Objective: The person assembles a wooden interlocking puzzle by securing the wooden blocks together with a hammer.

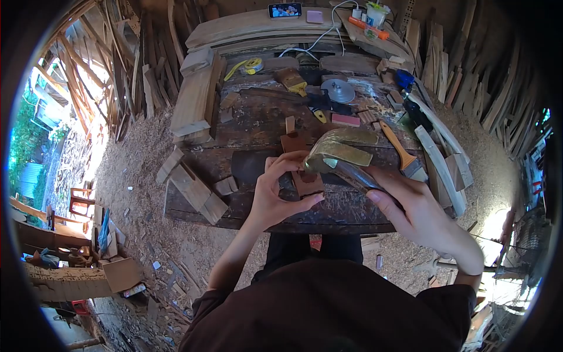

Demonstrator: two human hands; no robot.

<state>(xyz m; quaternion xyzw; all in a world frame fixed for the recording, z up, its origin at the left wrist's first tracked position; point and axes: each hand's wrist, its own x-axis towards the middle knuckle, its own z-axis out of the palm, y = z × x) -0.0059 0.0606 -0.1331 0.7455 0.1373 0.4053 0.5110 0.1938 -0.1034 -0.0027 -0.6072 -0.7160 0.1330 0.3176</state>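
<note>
Far to my left, a curved brown cardboard piece point(70, 286) carries rows of dark marks, too small to read. On the scarred, dark wooden workbench point(202, 158), rough, pale wooden lengths nailed or laid at an angle point(196, 190) rest near the corner, and a yellow tape measure with a round case point(252, 66) lies farther back. The left hand point(275, 196) curves its thumb and forefinger apart into a C about the reddish-brown wooden block with a rounded hollow point(309, 185), at the bench's near edge; the other fingers are partly hidden. Beyond sits a round, dull grey metal disc point(338, 90). Over the block slants a brassy metal claw hammer point(346, 148), its dark, shiny handle wrapped by the fingers of the right hand point(419, 211). Just behind that hand lies a flat paintbrush with an orange-brown wooden handle point(396, 142).
</note>
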